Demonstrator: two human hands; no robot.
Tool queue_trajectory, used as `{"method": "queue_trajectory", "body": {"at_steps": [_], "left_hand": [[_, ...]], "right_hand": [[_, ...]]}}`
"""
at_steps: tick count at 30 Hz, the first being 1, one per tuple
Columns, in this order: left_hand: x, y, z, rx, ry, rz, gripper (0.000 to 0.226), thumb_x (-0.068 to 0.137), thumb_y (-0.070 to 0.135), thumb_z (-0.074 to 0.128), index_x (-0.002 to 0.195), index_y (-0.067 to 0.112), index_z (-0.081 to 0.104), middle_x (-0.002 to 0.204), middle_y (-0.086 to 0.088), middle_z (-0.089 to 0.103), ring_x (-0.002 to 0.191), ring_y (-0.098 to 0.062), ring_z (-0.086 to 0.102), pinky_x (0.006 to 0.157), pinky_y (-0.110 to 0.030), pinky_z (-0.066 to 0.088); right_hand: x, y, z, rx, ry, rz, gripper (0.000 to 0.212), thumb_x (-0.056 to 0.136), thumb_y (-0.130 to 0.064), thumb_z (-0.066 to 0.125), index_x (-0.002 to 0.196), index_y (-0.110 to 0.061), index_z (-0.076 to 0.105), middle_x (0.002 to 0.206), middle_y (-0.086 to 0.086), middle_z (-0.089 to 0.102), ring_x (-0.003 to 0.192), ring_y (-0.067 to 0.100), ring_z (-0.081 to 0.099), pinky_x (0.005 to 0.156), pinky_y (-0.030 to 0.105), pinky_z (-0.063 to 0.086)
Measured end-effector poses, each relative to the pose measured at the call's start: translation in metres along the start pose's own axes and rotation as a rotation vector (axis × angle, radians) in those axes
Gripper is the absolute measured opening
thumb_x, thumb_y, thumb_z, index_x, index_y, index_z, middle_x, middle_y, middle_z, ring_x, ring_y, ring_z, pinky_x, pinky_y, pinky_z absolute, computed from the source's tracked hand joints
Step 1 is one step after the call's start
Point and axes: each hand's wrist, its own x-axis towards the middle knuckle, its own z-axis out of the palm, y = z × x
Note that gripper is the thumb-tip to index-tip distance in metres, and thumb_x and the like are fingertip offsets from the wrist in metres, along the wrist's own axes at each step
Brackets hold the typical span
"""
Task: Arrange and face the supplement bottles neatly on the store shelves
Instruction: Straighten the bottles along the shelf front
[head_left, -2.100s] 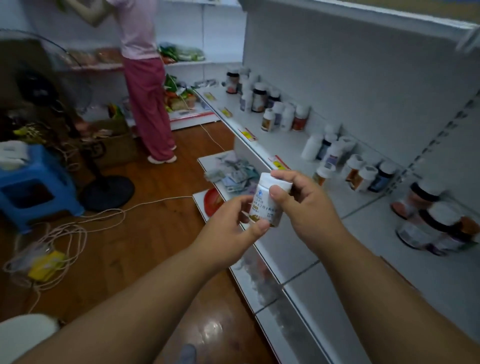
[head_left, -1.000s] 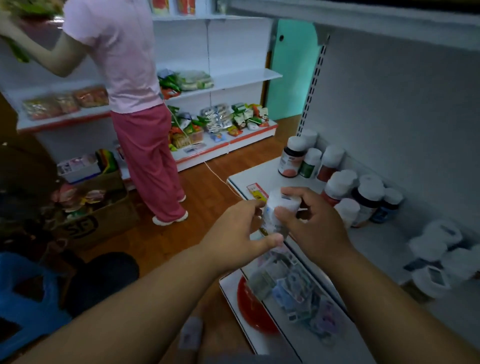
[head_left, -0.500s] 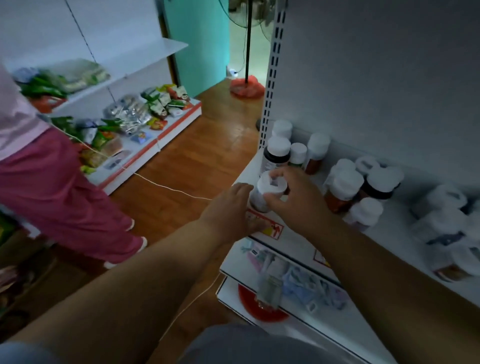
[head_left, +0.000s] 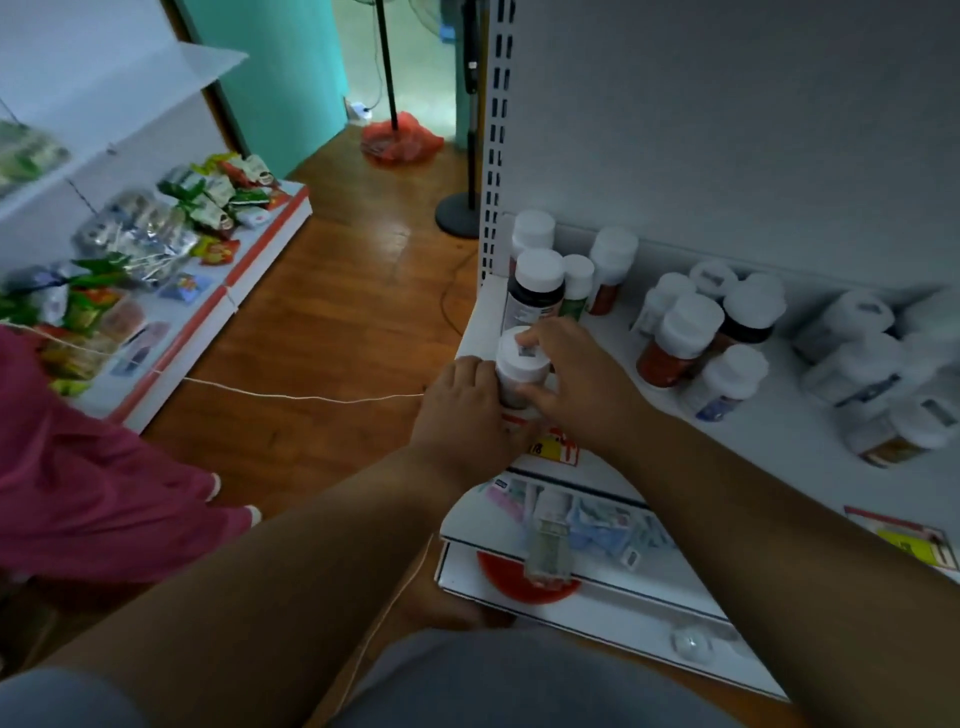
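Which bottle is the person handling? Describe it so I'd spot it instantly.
Find the white shelf of bottles, then its front left corner. The white-capped bottle stands there by the edge, nearer than the dark bottle behind. Only it is held by the left hand and right hand.

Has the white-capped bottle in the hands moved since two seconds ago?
Yes. The bottle, gripped by the left hand and right hand, went from mid-air to the shelf's front-left corner, before the dark bottle.
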Motion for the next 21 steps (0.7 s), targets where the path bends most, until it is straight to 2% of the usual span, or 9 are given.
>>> {"method": "queue_trajectory", "body": {"at_steps": [3, 6, 8, 11, 14, 17, 21], "left_hand": [[-0.001, -0.003, -0.007, 0.004, -0.037, 0.027, 0.078, 0.078, 0.071, 0.034, 0.12, 0.008, 0.052, 0.113, -0.006, 0.055, 0.109, -0.023, 0.049, 0.095, -0.032, 0.037], [0.0, -0.011, -0.014, -0.094, -0.015, -0.013, 0.087, 0.075, 0.074, 0.051, 0.13, 0.007, 0.044, 0.126, -0.008, 0.051, 0.117, -0.024, 0.046, 0.1, -0.033, 0.035], [0.001, -0.018, -0.021, -0.134, -0.023, -0.033, 0.095, 0.074, 0.075, 0.055, 0.14, 0.01, 0.035, 0.137, -0.008, 0.046, 0.126, -0.024, 0.041, 0.104, -0.035, 0.034], [0.007, -0.023, -0.035, -0.153, -0.01, -0.022, 0.099, 0.075, 0.078, 0.053, 0.146, 0.013, 0.029, 0.146, -0.006, 0.039, 0.132, -0.023, 0.035, 0.107, -0.034, 0.03], [0.015, -0.025, -0.048, -0.175, -0.022, 0.002, 0.098, 0.076, 0.078, 0.051, 0.147, 0.014, 0.027, 0.147, -0.005, 0.037, 0.134, -0.022, 0.033, 0.108, -0.033, 0.028], [0.023, -0.027, -0.057, -0.188, -0.047, 0.021, 0.093, 0.077, 0.076, 0.049, 0.146, 0.017, 0.031, 0.144, -0.003, 0.04, 0.131, -0.021, 0.035, 0.107, -0.033, 0.03], [0.029, -0.026, -0.066, -0.247, -0.052, 0.0, 0.09, 0.078, 0.072, 0.054, 0.147, 0.018, 0.031, 0.146, -0.001, 0.039, 0.133, -0.02, 0.034, 0.105, -0.031, 0.028]], "right_hand": [[-0.005, -0.009, -0.001, 0.047, 0.068, 0.054, 0.043, 0.082, -0.034, 0.068, 0.119, -0.019, 0.053, 0.112, -0.006, 0.045, 0.103, 0.009, 0.044, 0.083, 0.021, 0.033], [0.009, -0.016, -0.013, -0.022, 0.363, 0.071, 0.03, 0.091, -0.035, 0.054, 0.115, -0.016, 0.056, 0.108, 0.001, 0.053, 0.096, 0.013, 0.049, 0.081, 0.03, 0.043], [0.029, -0.019, -0.026, -0.12, 0.437, 0.111, 0.03, 0.091, -0.031, 0.054, 0.117, -0.016, 0.057, 0.113, 0.007, 0.055, 0.1, 0.021, 0.053, 0.083, 0.037, 0.045], [0.061, -0.019, -0.039, -0.324, 0.242, 0.208, 0.046, 0.087, -0.036, 0.059, 0.13, -0.022, 0.051, 0.128, 0.011, 0.052, 0.114, 0.03, 0.049, 0.092, 0.042, 0.041], [0.078, -0.02, -0.041, -0.377, 0.012, 0.205, 0.052, 0.083, -0.035, 0.067, 0.13, -0.025, 0.049, 0.127, 0.01, 0.054, 0.111, 0.029, 0.05, 0.089, 0.04, 0.042], [0.085, -0.02, -0.037, -0.344, 0.026, 0.204, 0.051, 0.081, -0.03, 0.071, 0.126, -0.025, 0.048, 0.12, 0.01, 0.055, 0.103, 0.026, 0.053, 0.084, 0.037, 0.043], [0.087, -0.025, -0.034, -0.187, 0.061, 0.283, 0.067, 0.079, -0.031, 0.074, 0.137, -0.017, 0.042, 0.128, 0.012, 0.049, 0.114, 0.028, 0.05, 0.092, 0.038, 0.042]]}}
